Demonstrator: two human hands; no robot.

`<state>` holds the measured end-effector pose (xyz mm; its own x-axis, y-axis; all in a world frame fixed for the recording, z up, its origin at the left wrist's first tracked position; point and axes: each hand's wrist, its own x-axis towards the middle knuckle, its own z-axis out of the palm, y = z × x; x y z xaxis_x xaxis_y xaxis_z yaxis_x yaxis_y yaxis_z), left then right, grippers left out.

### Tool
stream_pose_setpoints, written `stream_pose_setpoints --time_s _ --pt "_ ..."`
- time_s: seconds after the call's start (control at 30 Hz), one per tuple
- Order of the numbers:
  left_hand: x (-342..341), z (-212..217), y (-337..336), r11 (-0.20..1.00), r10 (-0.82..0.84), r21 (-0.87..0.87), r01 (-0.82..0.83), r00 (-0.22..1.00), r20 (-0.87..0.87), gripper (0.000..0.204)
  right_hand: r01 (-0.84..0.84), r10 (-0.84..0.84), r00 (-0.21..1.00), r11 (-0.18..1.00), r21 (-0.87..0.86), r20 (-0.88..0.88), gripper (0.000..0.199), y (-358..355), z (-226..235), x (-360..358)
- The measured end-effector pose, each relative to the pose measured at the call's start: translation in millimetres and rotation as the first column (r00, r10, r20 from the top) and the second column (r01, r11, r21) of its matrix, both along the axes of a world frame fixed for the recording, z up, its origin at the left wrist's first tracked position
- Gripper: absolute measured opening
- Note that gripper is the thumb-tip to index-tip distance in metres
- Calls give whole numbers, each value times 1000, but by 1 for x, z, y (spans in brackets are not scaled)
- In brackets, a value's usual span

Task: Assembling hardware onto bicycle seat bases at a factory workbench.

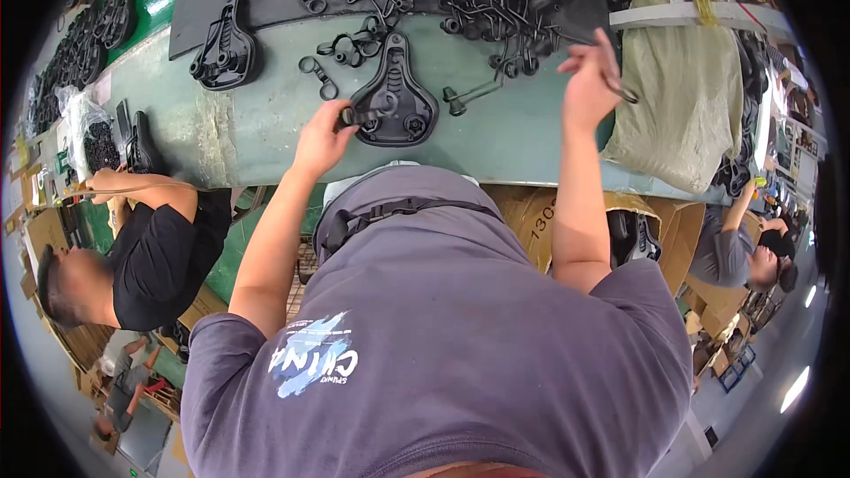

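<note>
Black plastic, ribbed and hollow on its upturned side, forms the saddle that lies on the green counter in the head view, just in front of the person's waist. Its narrow nose points away from the body and its broad end faces it. The left hand is at the saddle's left edge, thumb and fingers pinching a small black clamp, which overlaps the saddle's wide part in this view; whether the two touch I cannot tell. The right hand is raised well apart from the saddle, near the olive sack, its fingers bent around a thin dark part with a curved end, blurred so that its shape is unclear.

Just left of the saddle lies a pair of joined rings, with a cluster of black rings near the nose. To the right, a short rod with a thick end lies on the counter. Beyond them a tangled heap of black rods spreads over a dark mat. Farther left, a second saddle also lies underside up.
</note>
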<state>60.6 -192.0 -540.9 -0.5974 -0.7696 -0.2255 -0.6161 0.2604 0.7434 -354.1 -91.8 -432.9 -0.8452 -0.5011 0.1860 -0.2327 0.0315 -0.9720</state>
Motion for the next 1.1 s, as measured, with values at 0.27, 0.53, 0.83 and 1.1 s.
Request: stream_pose_setpoints --time_s 0.27,0.53,0.83,1.1 --pt "-20 -7 -1 897 -403 -153 415 909 104 45 -274 356 933 786 554 -43 46 16 29 0" --pt "-25 -7 -1 861 -442 -188 472 878 182 45 -343 565 825 500 795 1 62 74 -149 102" --pt "-28 0 1 919 -372 -98 381 923 103 50 71 508 804 434 898 -309 102 95 -152 131" --pt "-19 -18 2 964 -265 -13 265 963 -49 49 -136 305 952 409 903 5 102 68 -118 94"
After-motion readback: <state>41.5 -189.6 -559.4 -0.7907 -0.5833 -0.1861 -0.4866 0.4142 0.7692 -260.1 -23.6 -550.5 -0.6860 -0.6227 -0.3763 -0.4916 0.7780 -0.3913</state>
